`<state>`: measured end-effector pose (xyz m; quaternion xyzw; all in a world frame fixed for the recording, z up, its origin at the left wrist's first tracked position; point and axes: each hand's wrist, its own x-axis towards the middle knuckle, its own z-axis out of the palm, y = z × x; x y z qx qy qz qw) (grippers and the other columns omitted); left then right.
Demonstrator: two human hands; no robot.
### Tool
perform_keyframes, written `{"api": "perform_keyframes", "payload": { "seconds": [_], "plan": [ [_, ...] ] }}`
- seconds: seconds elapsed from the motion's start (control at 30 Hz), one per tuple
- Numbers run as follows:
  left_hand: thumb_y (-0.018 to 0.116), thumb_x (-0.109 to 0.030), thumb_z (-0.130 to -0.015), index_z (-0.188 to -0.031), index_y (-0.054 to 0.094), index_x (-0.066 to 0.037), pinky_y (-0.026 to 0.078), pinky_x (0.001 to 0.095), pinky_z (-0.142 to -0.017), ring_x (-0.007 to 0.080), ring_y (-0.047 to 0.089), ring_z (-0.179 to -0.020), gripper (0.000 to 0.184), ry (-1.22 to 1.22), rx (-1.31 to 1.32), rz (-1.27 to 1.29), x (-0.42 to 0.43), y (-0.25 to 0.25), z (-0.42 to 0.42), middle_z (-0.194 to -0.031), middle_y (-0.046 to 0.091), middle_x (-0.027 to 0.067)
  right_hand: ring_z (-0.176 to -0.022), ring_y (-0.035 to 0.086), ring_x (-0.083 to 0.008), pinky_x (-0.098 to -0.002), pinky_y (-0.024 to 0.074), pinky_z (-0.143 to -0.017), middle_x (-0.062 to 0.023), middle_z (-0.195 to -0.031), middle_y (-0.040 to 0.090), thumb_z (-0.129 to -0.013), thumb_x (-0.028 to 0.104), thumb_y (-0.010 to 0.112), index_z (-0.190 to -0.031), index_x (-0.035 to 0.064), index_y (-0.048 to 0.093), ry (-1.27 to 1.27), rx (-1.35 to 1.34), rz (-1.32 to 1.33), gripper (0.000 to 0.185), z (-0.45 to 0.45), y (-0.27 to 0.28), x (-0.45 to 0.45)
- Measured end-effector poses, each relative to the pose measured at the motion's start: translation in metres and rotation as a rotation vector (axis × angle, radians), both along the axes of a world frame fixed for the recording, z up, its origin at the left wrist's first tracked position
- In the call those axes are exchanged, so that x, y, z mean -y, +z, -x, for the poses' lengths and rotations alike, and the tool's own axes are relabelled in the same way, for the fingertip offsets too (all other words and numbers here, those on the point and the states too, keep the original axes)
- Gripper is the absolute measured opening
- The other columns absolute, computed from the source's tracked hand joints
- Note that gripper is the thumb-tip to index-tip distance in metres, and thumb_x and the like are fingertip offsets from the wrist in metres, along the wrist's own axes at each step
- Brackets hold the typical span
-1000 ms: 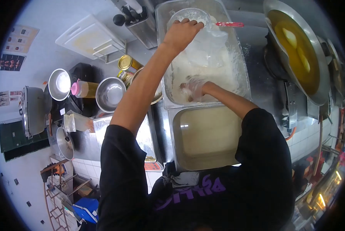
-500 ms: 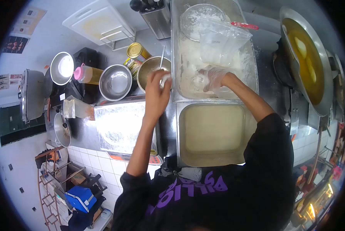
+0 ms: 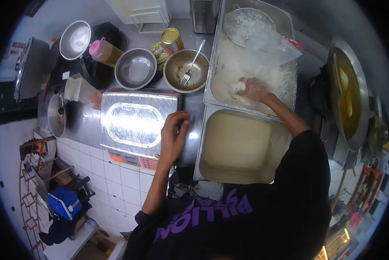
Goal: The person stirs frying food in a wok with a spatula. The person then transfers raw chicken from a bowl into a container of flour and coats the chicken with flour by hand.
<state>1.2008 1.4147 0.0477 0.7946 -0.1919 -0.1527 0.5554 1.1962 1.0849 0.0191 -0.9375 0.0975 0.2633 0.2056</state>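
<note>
1. head view: left hand (image 3: 175,132) has drawn back from above the bowl (image 3: 173,73) with the fork (image 3: 194,61) to the right edge of the metal lid (image 3: 136,123); its grip is loose, fingers bent, thumb apart.
2. right hand (image 3: 254,89), in a cloudy clear glove, is blurred among the powder (image 3: 229,63); whether it pinches anything, i cannot tell.
3. the powder lies in the upper tray (image 3: 210,84), white, fine and patchy; a crumpled clear bag (image 3: 272,50) covers part of it.
4. a red handle (image 3: 295,43) is partly hidden behind the bag.
5. an orange scale (image 3: 133,160) is largely covered by the lid.
6. the yellow label (image 3: 160,53) is too small to read; purple shirt lettering (image 3: 203,214), upside down, seems to end "illion".
</note>
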Motion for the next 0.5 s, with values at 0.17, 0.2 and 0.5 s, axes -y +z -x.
{"api": "perform_keyframes", "payload": {
  "seconds": [0.17, 0.2, 0.5],
  "plan": [
    [0.055, -0.008, -0.090, -0.108, 0.057, 0.000, 0.045, 0.0326, -0.091, 0.0204, 0.055, -0.105, 0.020, 0.043, -0.128, 0.014, -0.008, -0.006, 0.008, -0.112, 0.058, 0.0107, -0.104, 0.057, -0.0355, -0.0424, 0.0422, -0.091, -0.0244, -0.112, 0.058, -0.074, 0.034, 0.067, -0.130, 0.0033, 0.044, 0.007, 0.009, -0.005, 0.068, 0.015, -0.004, 0.040],
    [0.055, -0.008, -0.090, -0.108, 0.057, 0.000, 0.045, 0.0327, -0.091, 0.0201, 0.055, -0.105, 0.020, 0.052, -0.167, 0.021, -0.008, -0.008, 0.009, -0.111, 0.058, 0.0106, -0.107, 0.056, -0.0358, -0.0419, 0.0406, -0.094, -0.0249, -0.114, 0.058, -0.074, 0.037, 0.066, -0.132, 0.0038, 0.042, 0.075, -0.018, -0.076, 0.071, 0.017, -0.005, 0.049],
    [0.057, -0.004, -0.088, -0.105, 0.059, -0.001, 0.046, 0.0298, -0.083, 0.0206, 0.058, -0.097, 0.018, 0.081, -0.190, 0.085, -0.002, -0.006, 0.013, -0.109, 0.058, 0.0121, -0.118, 0.049, -0.0353, -0.0376, 0.0389, -0.099, -0.0261, -0.134, 0.041, -0.073, 0.034, 0.069, -0.140, 0.0035, 0.030, 0.011, -0.236, 0.118, 0.083, 0.007, -0.041, -0.005]
  ]
}}
